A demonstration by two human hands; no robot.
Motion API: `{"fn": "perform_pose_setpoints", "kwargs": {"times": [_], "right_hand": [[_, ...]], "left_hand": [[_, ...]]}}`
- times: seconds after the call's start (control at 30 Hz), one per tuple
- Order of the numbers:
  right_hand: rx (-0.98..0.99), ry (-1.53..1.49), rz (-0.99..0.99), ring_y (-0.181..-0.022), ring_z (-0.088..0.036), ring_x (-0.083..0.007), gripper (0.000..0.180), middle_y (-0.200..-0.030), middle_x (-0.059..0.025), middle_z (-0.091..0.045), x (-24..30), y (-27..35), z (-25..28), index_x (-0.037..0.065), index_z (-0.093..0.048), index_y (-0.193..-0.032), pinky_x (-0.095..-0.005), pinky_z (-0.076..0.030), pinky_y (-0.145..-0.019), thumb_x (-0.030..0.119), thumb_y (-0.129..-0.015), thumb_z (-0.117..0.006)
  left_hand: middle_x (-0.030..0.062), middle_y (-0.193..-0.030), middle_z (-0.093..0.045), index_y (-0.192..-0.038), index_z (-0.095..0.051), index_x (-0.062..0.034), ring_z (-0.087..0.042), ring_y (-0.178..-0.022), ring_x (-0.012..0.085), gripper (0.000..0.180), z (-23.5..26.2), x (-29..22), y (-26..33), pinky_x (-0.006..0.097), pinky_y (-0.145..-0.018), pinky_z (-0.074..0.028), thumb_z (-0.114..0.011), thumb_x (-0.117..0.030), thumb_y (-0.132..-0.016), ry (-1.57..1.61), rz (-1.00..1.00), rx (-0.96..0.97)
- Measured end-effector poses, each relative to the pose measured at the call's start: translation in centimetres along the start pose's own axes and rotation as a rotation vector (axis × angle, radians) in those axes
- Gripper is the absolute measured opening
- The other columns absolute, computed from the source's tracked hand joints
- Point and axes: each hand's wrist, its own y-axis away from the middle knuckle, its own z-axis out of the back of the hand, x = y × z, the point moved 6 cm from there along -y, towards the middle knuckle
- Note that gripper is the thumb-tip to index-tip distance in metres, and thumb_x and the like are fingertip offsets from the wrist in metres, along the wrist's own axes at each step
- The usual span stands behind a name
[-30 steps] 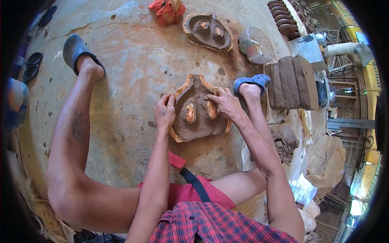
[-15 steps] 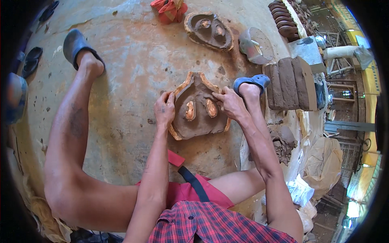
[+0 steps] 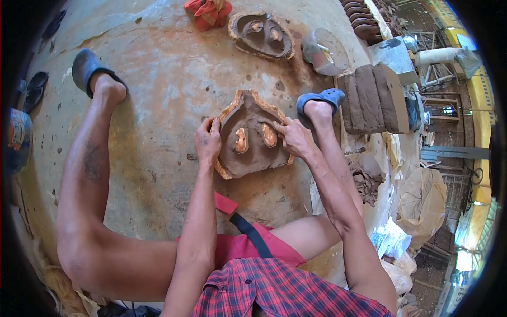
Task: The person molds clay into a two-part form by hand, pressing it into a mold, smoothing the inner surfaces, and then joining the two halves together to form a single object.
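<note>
Likely smoothing clay (image 3: 257, 162): left hand (image 3: 207, 140) grips mould (image 3: 270, 107) at left; right hand (image 3: 296, 138) touches clay, grip unclear; next stroke needs mould steady.

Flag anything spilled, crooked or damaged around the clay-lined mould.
Nothing looks clearly broken. A ragged clay lump lies beyond the right leg, untidy against the straight-edged clay slabs farther ahead. Dark specks, perhaps dropped clay, dot the floor around the mould.
</note>
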Motion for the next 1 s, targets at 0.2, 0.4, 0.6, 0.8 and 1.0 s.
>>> {"fn": "perform_pose_setpoints", "kwargs": {"times": [0.2,0.4,0.6,0.8,1.0], "right_hand": [[-0.017,-0.1,-0.038,-0.115,-0.064,-0.037,0.045,-0.123,-0.0161,-0.062,-0.2,1.3,-0.4,0.018,-0.069,-0.134,-0.0493,-0.057,-0.092,0.011,-0.09,-0.066],[-0.026,-0.102,-0.054,-0.117,-0.065,-0.0375,0.037,-0.121,-0.0175,-0.062,-0.9,1.5,-0.3,0.016,-0.071,-0.127,-0.0514,-0.057,-0.091,0.014,-0.09,-0.067],[-0.023,-0.078,-0.106,-0.11,-0.068,-0.0396,0.035,-0.118,-0.0185,-0.065,-0.7,2.4,-1.8,0.011,-0.072,-0.123,-0.0515,-0.059,-0.088,0.016,-0.088,-0.07],[-0.076,-0.134,-0.172,-0.106,-0.068,-0.0421,0.024,-0.107,-0.0225,-0.068,-0.6,3.4,-3.0,0.005,-0.072,-0.107,-0.0526,-0.059,-0.088,0.014,-0.085,-0.073],[-0.266,-0.193,-0.293,-0.098,-0.068,-0.0475,0.019,-0.102,-0.03,-0.069,1.1,4.5,-3.6,-0.001,-0.072,-0.096,-0.0548,-0.057,-0.086,0.002,-0.079,-0.066]], "left_hand": [[0.018,-0.103,-0.078,-0.116,-0.075,0.0,-0.075,-0.095,0.0258,0.033,-0.1,-0.6,0.2,0.038,-0.085,-0.055,-0.064,-0.028,-0.104,0.031,0.011,-0.002],[0.0175,-0.102,-0.078,-0.116,-0.074,0.0008,-0.074,-0.094,0.0236,0.032,0.1,-1.0,0.2,0.037,-0.085,-0.055,-0.064,-0.027,-0.104,0.014,0.005,-0.004],[0.0176,-0.103,-0.079,-0.116,-0.075,0.0012,-0.074,-0.094,0.0237,0.032,0.1,-0.7,0.1,0.036,-0.085,-0.055,-0.064,-0.026,-0.104,0.022,-0.009,0.003],[0.0172,-0.104,-0.079,-0.116,-0.075,0.0011,-0.074,-0.094,0.0237,0.031,-0.6,0.2,0.2,0.037,-0.085,-0.055,-0.063,-0.025,-0.104,-0.014,-0.009,0.003],[0.0157,-0.1,-0.079,-0.115,-0.075,0.0015,-0.073,-0.091,0.0213,0.032,-0.2,0.4,0.0,0.036,-0.083,-0.054,-0.062,-0.026,-0.105,0.006,-0.004,0.016]]}}
